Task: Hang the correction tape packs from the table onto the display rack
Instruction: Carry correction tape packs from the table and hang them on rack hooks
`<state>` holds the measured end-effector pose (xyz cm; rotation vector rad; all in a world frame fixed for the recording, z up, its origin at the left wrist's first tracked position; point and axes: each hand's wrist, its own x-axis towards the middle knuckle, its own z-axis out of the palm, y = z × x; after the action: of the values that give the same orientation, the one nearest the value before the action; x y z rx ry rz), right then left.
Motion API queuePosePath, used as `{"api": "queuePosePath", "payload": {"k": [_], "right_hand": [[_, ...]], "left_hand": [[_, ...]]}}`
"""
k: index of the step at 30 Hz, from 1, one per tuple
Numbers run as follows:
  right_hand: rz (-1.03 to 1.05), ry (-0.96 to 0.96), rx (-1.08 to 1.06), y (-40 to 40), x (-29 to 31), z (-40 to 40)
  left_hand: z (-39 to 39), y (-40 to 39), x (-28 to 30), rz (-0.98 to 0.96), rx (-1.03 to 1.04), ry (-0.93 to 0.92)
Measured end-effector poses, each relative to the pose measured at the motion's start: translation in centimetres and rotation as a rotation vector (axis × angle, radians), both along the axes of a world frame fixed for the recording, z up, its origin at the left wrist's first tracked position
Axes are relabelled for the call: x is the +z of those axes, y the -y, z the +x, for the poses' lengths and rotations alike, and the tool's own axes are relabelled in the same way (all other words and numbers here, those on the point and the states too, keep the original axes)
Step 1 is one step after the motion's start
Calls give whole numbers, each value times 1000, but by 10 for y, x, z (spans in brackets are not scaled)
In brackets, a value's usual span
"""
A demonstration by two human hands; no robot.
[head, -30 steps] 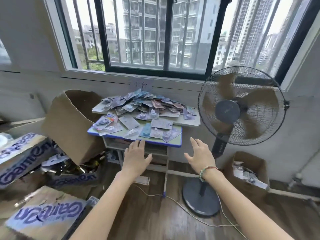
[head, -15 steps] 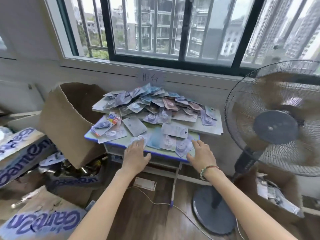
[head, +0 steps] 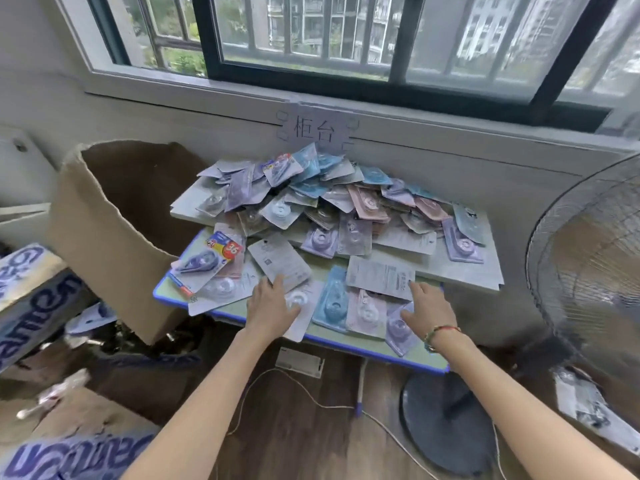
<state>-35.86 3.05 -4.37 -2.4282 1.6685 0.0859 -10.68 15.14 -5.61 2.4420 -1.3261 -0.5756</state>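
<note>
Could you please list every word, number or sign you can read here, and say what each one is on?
"柜台": paper sign taped to the wall under the window.
"36": red badge on the colourful correction tape pack at the table's left edge.
Large blue lettering on the cardboard boxes at left: partly cut off, not fully readable.
Print on the face-down pack backs: too small to read.

Blue-edged table (head: 349, 345) under the window, heaped with loose correction tape packs (head: 332, 216).

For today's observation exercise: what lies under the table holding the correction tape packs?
Under the table a white cord trails over the wooden floor beside a flat white box. The tabletop hides whatever is farther back.
</note>
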Motion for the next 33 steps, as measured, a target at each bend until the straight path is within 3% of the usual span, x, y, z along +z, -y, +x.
{"api": "queuePosePath", "payload": {"k": [8,15,19,26,29,33], "right_hand": [[28,-200,184,77,-50,18],[-109,-348,309,106,-68,39],[-242,-339,367,105,-68,41],[-476,-206,502,111,-25,53],[-594,-295,573,121,-2,72],[-588,-500,637,132,12,107]], "left_hand": [[11,64,-32,100,82,-40],[22,94,-51,122,137,-35],[20,103,-55,114,156,-32],[20,108,-54,117,147,-24],[21,109,-52,94,156,-12],[24,111,-48,80,176,-16]]}}
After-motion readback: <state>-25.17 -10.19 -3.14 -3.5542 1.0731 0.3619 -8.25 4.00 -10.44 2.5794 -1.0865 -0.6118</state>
